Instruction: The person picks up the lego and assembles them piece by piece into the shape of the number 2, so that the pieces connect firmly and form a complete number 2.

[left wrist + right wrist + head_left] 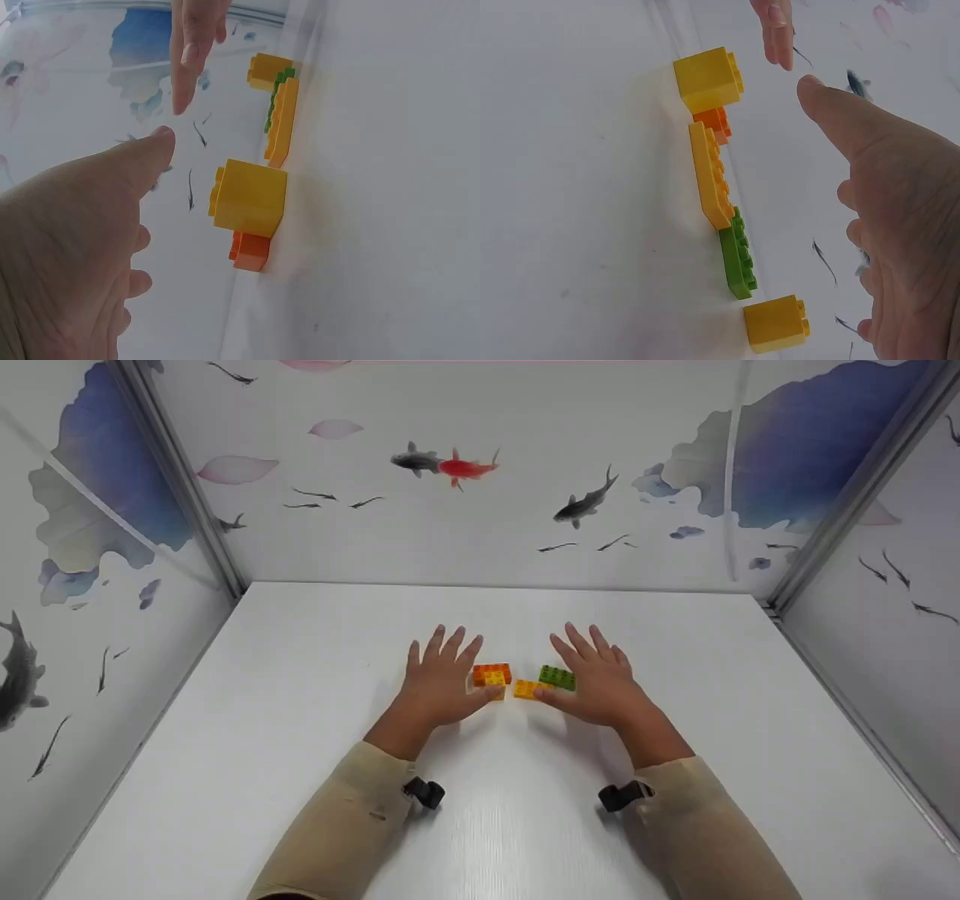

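My left hand [442, 682] hovers palm down with spread fingers, over the left end of a small group of toy building bricks. Under its thumb are a yellow brick [251, 199] and, beside that, an orange brick [491, 669]. The right hand [600, 682] hangs likewise over the right end, fingers apart, holding nothing. Near its thumb lie a flat yellow-orange brick [707, 172] and a flat green brick [556, 676]. A second yellow brick [775, 324] shows in both wrist views; the right hand hides it in the head view. Both wrist views show gaps between hands and bricks.
The bricks rest on a white table [487, 825] near its middle. Printed panels with fish and petals form a back wall [487, 532] and side walls. Each beige sleeve [345, 810] has a small black device [424, 793] at the cuff.
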`<action>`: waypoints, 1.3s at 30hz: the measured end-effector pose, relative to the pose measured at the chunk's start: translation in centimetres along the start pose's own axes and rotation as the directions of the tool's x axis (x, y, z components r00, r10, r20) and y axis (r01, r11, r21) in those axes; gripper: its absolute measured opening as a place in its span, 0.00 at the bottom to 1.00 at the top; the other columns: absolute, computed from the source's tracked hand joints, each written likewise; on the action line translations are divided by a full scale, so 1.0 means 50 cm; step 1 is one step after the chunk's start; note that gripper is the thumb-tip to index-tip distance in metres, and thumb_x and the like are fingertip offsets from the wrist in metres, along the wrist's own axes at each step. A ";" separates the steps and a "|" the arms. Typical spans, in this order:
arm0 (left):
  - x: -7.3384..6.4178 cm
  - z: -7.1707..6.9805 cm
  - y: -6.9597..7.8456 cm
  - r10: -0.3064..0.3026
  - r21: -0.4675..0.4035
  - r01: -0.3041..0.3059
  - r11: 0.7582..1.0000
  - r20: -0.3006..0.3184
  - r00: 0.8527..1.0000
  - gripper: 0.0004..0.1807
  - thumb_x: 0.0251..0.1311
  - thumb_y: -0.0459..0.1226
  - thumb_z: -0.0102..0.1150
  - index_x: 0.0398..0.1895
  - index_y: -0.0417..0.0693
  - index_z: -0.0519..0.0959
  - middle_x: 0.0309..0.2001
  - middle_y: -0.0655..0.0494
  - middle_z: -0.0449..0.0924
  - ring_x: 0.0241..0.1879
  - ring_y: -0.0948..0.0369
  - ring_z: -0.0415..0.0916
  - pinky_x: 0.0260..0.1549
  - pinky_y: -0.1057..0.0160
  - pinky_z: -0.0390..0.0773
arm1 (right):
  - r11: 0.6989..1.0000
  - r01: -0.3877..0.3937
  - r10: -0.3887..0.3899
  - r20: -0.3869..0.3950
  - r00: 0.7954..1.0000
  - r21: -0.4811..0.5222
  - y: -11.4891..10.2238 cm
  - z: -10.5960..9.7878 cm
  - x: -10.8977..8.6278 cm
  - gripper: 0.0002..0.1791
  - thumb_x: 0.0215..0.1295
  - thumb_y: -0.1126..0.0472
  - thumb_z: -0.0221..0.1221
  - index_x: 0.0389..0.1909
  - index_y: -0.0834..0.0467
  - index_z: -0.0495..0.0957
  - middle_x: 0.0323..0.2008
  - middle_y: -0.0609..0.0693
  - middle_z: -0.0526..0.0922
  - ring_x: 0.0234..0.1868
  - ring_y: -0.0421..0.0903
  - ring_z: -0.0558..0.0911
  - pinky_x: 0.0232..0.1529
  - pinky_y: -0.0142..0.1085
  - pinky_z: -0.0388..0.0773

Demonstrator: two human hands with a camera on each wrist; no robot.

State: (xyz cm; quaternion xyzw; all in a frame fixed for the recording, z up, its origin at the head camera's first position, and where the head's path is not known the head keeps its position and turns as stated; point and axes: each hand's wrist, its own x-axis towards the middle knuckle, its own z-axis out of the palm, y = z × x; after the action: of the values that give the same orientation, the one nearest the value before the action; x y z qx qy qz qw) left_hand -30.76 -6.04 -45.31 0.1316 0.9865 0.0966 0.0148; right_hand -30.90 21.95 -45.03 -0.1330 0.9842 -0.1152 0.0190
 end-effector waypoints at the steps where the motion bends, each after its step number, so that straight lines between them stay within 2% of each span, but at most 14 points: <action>1: 0.001 0.003 0.003 0.002 -0.002 -0.002 1.000 0.000 1.000 0.54 0.65 0.76 0.48 0.89 0.69 0.47 0.90 0.56 0.40 0.89 0.47 0.32 0.83 0.30 0.37 | 1.000 0.006 -0.006 0.002 1.000 0.000 -0.003 0.001 0.000 0.58 0.63 0.17 0.55 0.88 0.37 0.46 0.90 0.45 0.37 0.90 0.60 0.34 0.83 0.71 0.38; 4: 0.003 0.009 0.014 0.015 -0.029 -0.015 0.999 -0.007 1.000 0.53 0.66 0.74 0.52 0.88 0.68 0.49 0.89 0.55 0.46 0.89 0.46 0.38 0.84 0.31 0.41 | 1.000 0.011 -0.011 0.006 1.000 0.001 -0.011 0.006 -0.001 0.59 0.63 0.18 0.57 0.88 0.39 0.48 0.90 0.46 0.38 0.90 0.61 0.36 0.83 0.72 0.40; 8: 0.010 0.019 0.023 0.040 -0.122 -0.043 0.992 -0.025 0.999 0.50 0.68 0.68 0.58 0.88 0.63 0.54 0.84 0.52 0.60 0.84 0.47 0.54 0.83 0.38 0.56 | 0.999 0.021 -0.021 -0.001 1.000 0.033 -0.020 0.014 0.004 0.57 0.64 0.23 0.62 0.87 0.43 0.52 0.90 0.47 0.42 0.90 0.60 0.39 0.83 0.71 0.44; 11: 0.017 0.026 0.025 0.048 -0.204 -0.055 0.978 -0.040 0.998 0.48 0.69 0.63 0.64 0.86 0.61 0.58 0.79 0.51 0.67 0.79 0.48 0.62 0.80 0.43 0.66 | 0.998 0.030 -0.030 -0.010 1.000 0.051 -0.023 0.022 0.010 0.54 0.65 0.28 0.66 0.86 0.46 0.58 0.88 0.48 0.50 0.89 0.59 0.46 0.83 0.69 0.51; 16: 0.024 0.030 0.023 0.053 -0.302 -0.059 0.951 -0.031 0.998 0.42 0.70 0.55 0.68 0.84 0.61 0.64 0.78 0.53 0.68 0.77 0.49 0.65 0.79 0.46 0.69 | 0.994 0.021 -0.020 -0.014 1.000 0.109 -0.025 0.036 0.018 0.45 0.66 0.37 0.71 0.80 0.48 0.69 0.80 0.51 0.68 0.82 0.58 0.64 0.80 0.62 0.66; 20: 0.027 0.036 0.021 0.066 -0.350 -0.069 0.934 -0.020 0.998 0.38 0.72 0.52 0.68 0.81 0.61 0.67 0.76 0.55 0.71 0.75 0.53 0.69 0.78 0.50 0.70 | 0.991 0.010 -0.013 0.025 1.000 0.133 -0.024 0.046 0.023 0.40 0.67 0.42 0.72 0.77 0.48 0.73 0.73 0.53 0.75 0.75 0.57 0.72 0.77 0.57 0.72; 24: 0.030 0.047 0.019 0.082 -0.362 -0.086 0.928 -0.027 0.996 0.34 0.72 0.50 0.68 0.78 0.57 0.72 0.69 0.55 0.76 0.69 0.55 0.74 0.75 0.54 0.74 | 0.994 0.027 -0.033 0.053 0.998 0.109 -0.021 0.053 0.025 0.36 0.70 0.45 0.71 0.76 0.50 0.75 0.70 0.54 0.78 0.71 0.57 0.76 0.76 0.54 0.74; 29: 0.035 0.055 0.020 0.112 -0.332 -0.121 0.935 -0.046 0.993 0.27 0.74 0.44 0.66 0.73 0.53 0.78 0.62 0.53 0.80 0.61 0.55 0.77 0.67 0.56 0.79 | 0.990 0.087 -0.089 0.017 0.996 0.107 -0.015 0.056 0.025 0.25 0.72 0.54 0.70 0.68 0.52 0.82 0.64 0.54 0.82 0.65 0.56 0.78 0.73 0.50 0.78; 33: 0.035 0.056 0.020 0.112 -0.328 -0.118 0.937 -0.037 0.993 0.25 0.75 0.41 0.65 0.73 0.52 0.79 0.61 0.53 0.80 0.60 0.55 0.77 0.67 0.56 0.80 | 0.989 0.106 -0.108 0.006 0.994 0.106 -0.014 0.059 0.026 0.21 0.71 0.60 0.70 0.64 0.51 0.86 0.62 0.53 0.84 0.63 0.55 0.78 0.71 0.49 0.79; 39: 0.032 0.049 0.016 0.109 -0.401 -0.106 0.910 -0.017 0.994 0.25 0.74 0.39 0.66 0.73 0.51 0.78 0.60 0.53 0.79 0.59 0.57 0.77 0.68 0.57 0.79 | 0.989 0.107 -0.112 0.045 0.993 0.099 -0.027 0.060 0.029 0.20 0.72 0.60 0.69 0.64 0.52 0.86 0.63 0.52 0.84 0.63 0.54 0.79 0.71 0.48 0.80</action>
State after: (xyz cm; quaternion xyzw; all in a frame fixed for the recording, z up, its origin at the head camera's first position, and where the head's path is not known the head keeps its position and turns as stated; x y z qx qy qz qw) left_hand -31.97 -4.39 -47.56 0.1801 0.9369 0.2970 0.0389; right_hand -31.75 19.65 -47.63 -0.1885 0.9679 -0.1602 0.0437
